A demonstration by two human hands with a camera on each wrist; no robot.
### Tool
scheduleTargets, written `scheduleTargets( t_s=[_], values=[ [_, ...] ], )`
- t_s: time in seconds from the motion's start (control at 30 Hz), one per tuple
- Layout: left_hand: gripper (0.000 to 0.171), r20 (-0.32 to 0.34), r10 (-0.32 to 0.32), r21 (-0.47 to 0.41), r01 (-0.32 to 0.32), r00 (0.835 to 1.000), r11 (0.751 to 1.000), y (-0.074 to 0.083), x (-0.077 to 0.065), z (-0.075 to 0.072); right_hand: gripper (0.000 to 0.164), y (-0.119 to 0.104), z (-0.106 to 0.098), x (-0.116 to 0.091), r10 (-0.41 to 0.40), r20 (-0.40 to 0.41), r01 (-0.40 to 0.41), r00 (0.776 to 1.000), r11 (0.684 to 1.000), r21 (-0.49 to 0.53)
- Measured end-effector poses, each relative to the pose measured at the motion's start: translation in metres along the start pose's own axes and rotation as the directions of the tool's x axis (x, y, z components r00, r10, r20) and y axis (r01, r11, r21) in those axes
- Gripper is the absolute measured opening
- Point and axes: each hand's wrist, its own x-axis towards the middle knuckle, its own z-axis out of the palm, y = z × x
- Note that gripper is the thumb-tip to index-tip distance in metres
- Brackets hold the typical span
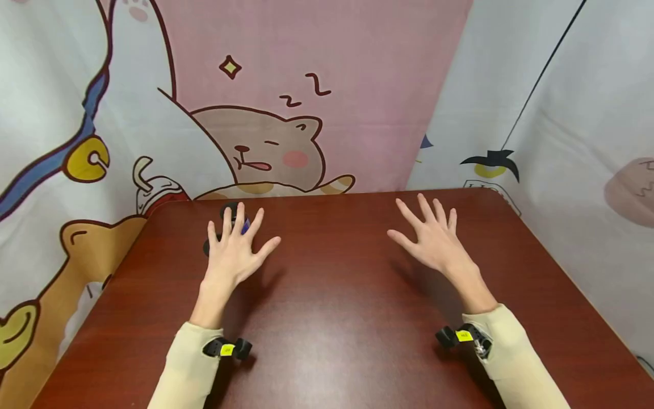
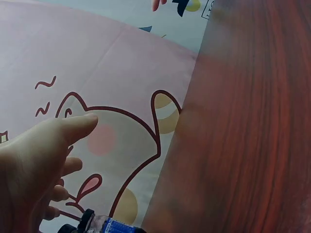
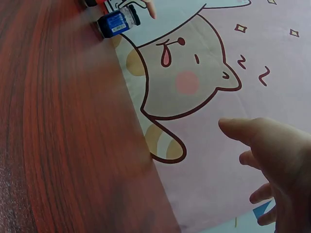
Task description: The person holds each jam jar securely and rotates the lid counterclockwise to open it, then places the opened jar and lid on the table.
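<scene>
Both hands are held over the brown table (image 1: 327, 272) with fingers spread and nothing in them. The left hand (image 1: 231, 254) overlaps a small bottle with a blue label (image 1: 246, 226) in the head view, hiding much of it. Dark round parts show around those fingers. In the right wrist view the bottle (image 3: 115, 23) has a dark body and a black cap, and a red and black thing (image 3: 92, 3) is cut off at the top edge. On the table's right side is the right hand (image 1: 434, 244), apart from any object.
A cloth curtain (image 1: 357, 85) printed with cartoon animals hangs behind the table's far edge and along both sides. Each wrist wears a black strap with a small camera, such as the left camera (image 1: 242, 349) and the right camera (image 1: 447, 337).
</scene>
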Motion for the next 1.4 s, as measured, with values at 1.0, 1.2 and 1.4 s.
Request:
scheduleTargets(
  t_s=[1.0,1.2,1.4],
  values=[
    [0.086,-0.066,-0.036,-0.085,0.03,0.997,0.996,-0.022,-0.002,-0.018,0.076,-0.034,-0.004,0.01,-0.059,-0.032,0.06,0.998,0.997,0.042],
    [0.087,-0.089,-0.049,-0.092,0.041,0.995,0.995,-0.027,-0.003,-0.018,0.075,-0.045,-0.004,0.015,-0.079,-0.044,0.082,0.996,0.995,0.057],
    [0.086,-0.117,-0.055,-0.095,0.044,0.992,0.995,-0.032,-0.003,-0.018,0.075,-0.056,-0.002,0.019,-0.105,-0.068,0.11,0.992,0.992,0.068]
  ],
)
